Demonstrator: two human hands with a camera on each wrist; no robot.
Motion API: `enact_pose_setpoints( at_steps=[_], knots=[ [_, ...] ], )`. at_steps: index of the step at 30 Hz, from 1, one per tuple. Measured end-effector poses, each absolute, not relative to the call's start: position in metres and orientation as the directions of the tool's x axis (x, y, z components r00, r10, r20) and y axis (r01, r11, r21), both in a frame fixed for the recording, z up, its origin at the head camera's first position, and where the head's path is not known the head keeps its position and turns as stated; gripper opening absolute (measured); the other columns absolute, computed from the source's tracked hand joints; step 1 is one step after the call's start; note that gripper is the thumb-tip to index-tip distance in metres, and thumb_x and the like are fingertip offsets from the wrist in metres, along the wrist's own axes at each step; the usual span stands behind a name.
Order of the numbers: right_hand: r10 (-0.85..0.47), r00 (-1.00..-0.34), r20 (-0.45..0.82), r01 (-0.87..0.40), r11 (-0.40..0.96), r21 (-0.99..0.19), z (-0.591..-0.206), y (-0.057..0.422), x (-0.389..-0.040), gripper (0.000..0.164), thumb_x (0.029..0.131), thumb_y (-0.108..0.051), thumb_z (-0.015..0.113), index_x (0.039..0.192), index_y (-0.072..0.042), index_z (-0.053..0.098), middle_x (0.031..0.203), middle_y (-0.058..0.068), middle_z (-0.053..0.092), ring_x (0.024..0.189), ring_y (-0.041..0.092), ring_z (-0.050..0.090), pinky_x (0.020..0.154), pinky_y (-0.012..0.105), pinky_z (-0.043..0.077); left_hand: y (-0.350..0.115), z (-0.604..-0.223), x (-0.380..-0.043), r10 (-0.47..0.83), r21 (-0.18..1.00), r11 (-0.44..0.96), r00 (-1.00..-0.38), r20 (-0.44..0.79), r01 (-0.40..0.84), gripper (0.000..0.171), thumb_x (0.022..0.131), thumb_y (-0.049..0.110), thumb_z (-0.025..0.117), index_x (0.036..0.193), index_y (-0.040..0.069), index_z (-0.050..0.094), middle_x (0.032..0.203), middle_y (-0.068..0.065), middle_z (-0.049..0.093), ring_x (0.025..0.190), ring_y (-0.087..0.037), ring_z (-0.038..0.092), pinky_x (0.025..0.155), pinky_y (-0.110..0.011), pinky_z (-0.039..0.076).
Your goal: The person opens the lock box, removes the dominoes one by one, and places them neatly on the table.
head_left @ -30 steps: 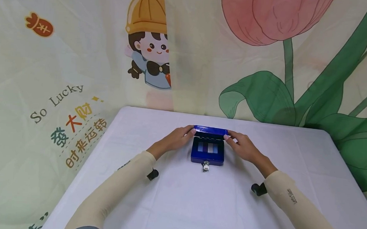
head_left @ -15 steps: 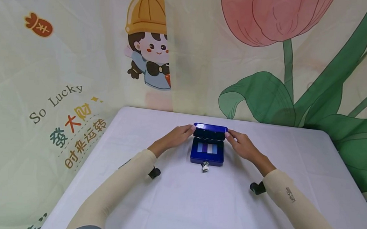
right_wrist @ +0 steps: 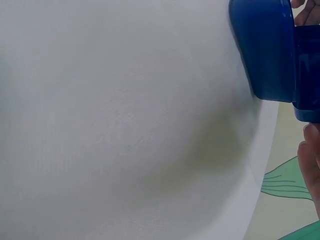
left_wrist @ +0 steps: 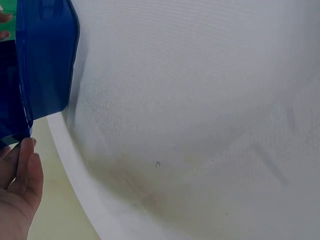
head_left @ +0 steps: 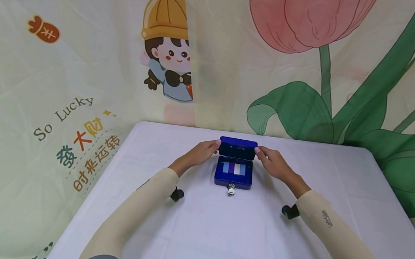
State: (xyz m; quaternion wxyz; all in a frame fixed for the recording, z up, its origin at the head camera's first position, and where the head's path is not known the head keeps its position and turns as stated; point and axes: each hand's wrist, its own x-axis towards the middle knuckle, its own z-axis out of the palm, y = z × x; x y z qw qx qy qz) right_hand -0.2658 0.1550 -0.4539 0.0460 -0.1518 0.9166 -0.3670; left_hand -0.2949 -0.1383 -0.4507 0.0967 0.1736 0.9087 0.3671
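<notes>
Raised higher since the frame of one second ago, the blue lid (head_left: 238, 141) now shows more of its dark inner face, and both hands have risen slightly with it. Hinged at the rear, it stands steeply above the blue box (head_left: 232, 183), which rests near the far edge of the white worktop (head_left: 201, 224). The left hand (head_left: 199, 153) and right hand (head_left: 275, 163) each pinch one side of the lid between thumb and fingers. Progress, as judged: opening is largely done, the interior being exposed; release of the lid is left, and whether further tilt remains cannot be told. The striped panel (head_left: 234, 168) lies in the box, untouched by either hand. The metal fitting (head_left: 231, 189) hangs at the front, its exact form unclear.
</notes>
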Motion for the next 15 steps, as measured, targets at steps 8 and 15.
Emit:
enact_pose_setpoints(
  at_steps=[8, 15],
  knots=[
    [-0.299, -0.954, 0.022, -0.230, 0.684, -0.692, -0.4542, 0.1544, -0.2697, 0.069, 0.108, -0.052, 0.026, 0.149, 0.000, 0.045, 0.137, 0.021, 0.061, 0.118, 0.037, 0.063, 0.101, 0.053, 0.049, -0.1347, -0.4515, -0.2991, 0.357, 0.729, 0.654, -0.932, -0.063, 0.201, 0.071, 0.105, 0.061, 0.026, 0.147, 0.010, 0.052, 0.131, -0.012, 0.067, 0.113, -0.027, 0.066, 0.101, -0.048, 0.049],
    [-0.277, -0.961, 0.018, -0.206, 0.669, -0.715, -0.4561, 0.1538, -0.2733, 0.068, 0.108, -0.054, 0.025, 0.148, -0.003, 0.047, 0.135, 0.019, 0.063, 0.114, 0.035, 0.064, 0.098, 0.053, 0.051, -0.1292, -0.4494, -0.2991, 0.313, 0.737, 0.655, -0.948, -0.060, 0.170, 0.072, 0.105, 0.061, 0.025, 0.145, 0.009, 0.053, 0.125, -0.014, 0.069, 0.108, -0.026, 0.068, 0.098, -0.047, 0.050]
  ],
)
